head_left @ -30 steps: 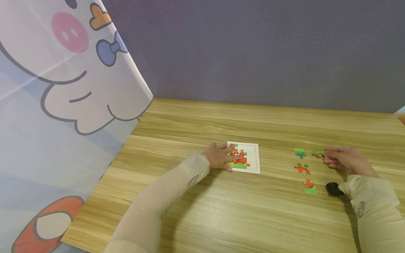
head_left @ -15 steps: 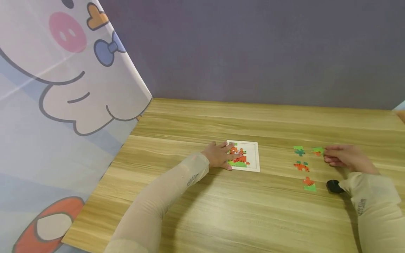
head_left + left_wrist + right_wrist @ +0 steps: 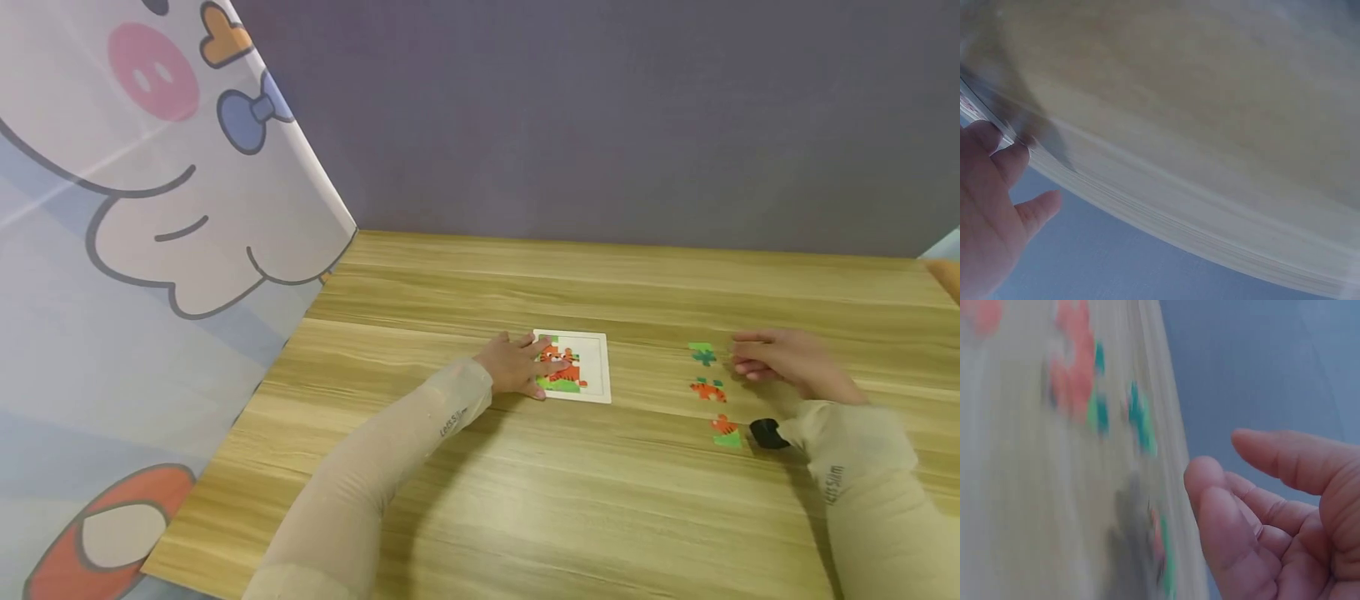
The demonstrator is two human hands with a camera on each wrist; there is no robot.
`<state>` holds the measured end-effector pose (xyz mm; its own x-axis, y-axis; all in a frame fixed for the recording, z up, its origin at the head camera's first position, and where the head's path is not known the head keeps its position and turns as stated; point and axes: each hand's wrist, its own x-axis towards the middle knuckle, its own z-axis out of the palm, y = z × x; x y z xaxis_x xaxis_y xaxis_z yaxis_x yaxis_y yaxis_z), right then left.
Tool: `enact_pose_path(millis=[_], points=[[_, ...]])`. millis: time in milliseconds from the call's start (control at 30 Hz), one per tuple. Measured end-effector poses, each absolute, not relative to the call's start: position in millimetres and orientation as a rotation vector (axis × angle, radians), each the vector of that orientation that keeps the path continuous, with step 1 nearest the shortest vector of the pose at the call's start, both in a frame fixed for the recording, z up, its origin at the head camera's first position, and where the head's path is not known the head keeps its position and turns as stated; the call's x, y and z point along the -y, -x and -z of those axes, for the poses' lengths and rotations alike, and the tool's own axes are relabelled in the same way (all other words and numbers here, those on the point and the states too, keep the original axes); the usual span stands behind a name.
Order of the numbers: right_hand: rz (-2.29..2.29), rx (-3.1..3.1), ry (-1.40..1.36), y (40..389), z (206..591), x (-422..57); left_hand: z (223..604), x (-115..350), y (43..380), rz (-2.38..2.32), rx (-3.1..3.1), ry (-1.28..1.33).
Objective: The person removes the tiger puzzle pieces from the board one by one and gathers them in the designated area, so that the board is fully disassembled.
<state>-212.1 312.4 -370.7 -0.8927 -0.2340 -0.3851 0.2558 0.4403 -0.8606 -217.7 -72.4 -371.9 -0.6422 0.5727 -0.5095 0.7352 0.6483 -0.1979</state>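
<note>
Beside puzzle pieces (image 3: pixel 707 391), our right grip (image 3: pixel 793 360) is parted; our left grip (image 3: pixel 516 365), spread, touches the frame (image 3: pixel 595 368); surface (image 3: pixel 637 287) runs beyond both.

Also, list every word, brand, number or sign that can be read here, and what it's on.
"LetsSlim", small and slightly blurred: left sleeve.
"LetsSlim", likewise slightly blurred: right sleeve.
No other text is readable; none can be made out on the puzzle board.
</note>
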Motion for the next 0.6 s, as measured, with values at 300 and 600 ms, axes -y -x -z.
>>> enact_pose_path(millis=[300, 600], points=[[1.318, -2.323, 0.105, 219, 362, -260, 372, 69, 219, 0.534, -2.49, -0.959], [1.216, -2.341, 0.201, 223, 356, -213, 371, 65, 219, 0.471, -2.508, -0.809]])
